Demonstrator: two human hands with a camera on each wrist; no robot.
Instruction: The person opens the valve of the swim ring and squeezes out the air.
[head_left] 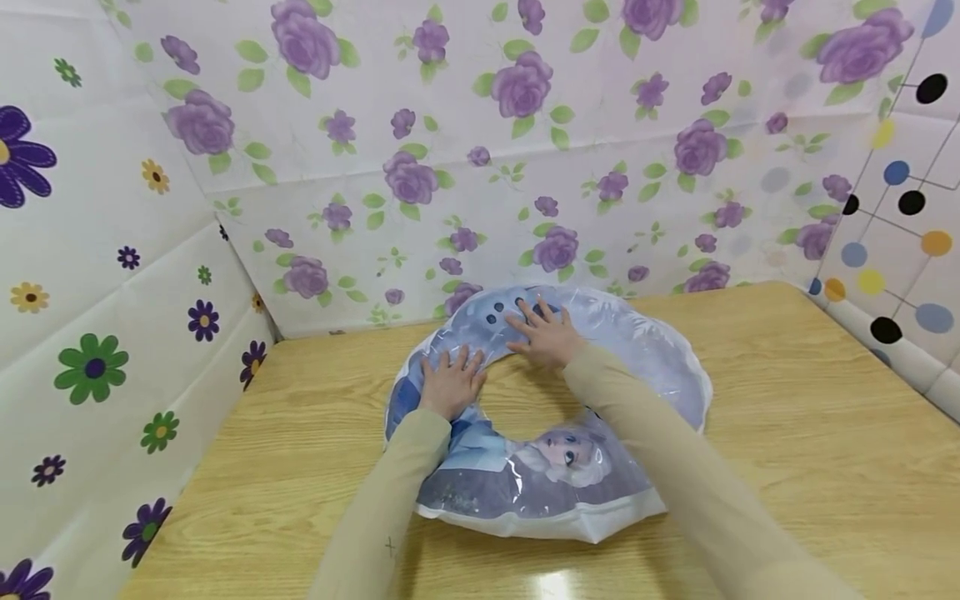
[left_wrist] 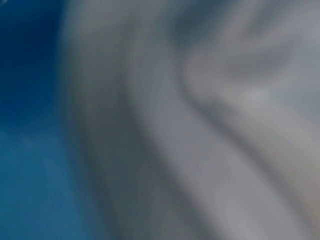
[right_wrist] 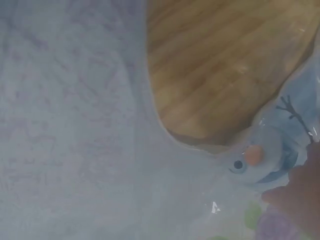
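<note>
An inflated swim ring (head_left: 517, 500) with printed cartoon figures lies on the wooden table in the head view. On its left side rests my left hand (head_left: 452, 385), fingers spread over the plastic. My right hand (head_left: 549, 335) presses on the far part of the ring, its fingers also spread, near a row of dark printed dots. In the right wrist view, part of the right hand (right_wrist: 300, 195) touches the swim ring (right_wrist: 75, 125) beside a printed snowman face. Blur in the left wrist view hides the left hand's fingers there.
The wooden table (head_left: 810, 400) extends to both sides of the ring and shows through its hole. Behind stands a white sheet with purple roses (head_left: 408, 179). Flower-printed sheeting (head_left: 90, 367) borders the left, and dotted sheeting (head_left: 911, 250) the right.
</note>
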